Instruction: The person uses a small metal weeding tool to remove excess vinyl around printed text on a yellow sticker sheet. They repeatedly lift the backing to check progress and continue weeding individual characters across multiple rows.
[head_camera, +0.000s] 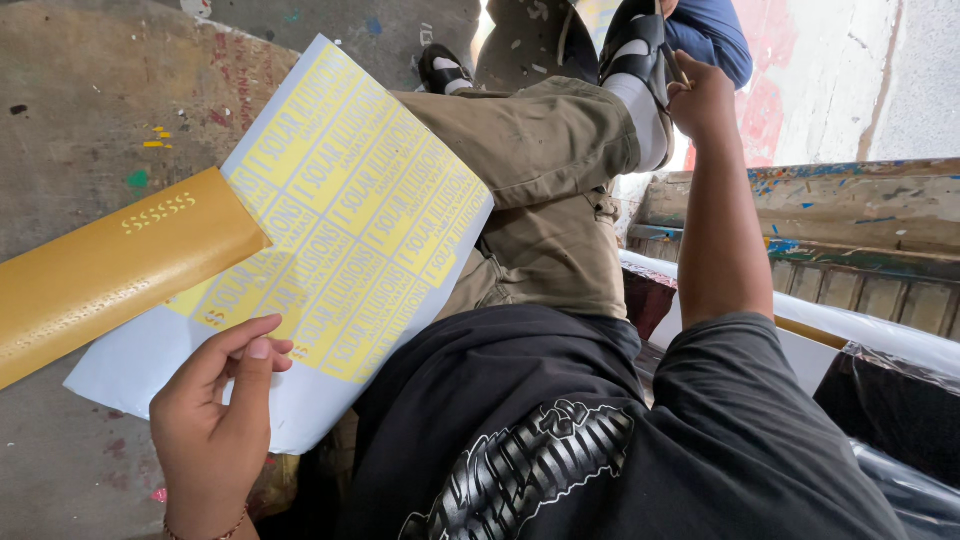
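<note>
Left hand (215, 425) fingers pinch a yellow-printed sheet (330, 240); right hand (700, 95) grips something hidden.

White sheet of yellow labels (330, 220), tilted across lap.

Soft, even daylight fills the view, brightest at the top, where a gap between the raised legs glares white. Shadows are faint and diffuse. The picture is sharp throughout, with wide-angle bending of straight lines toward the edges.
</note>
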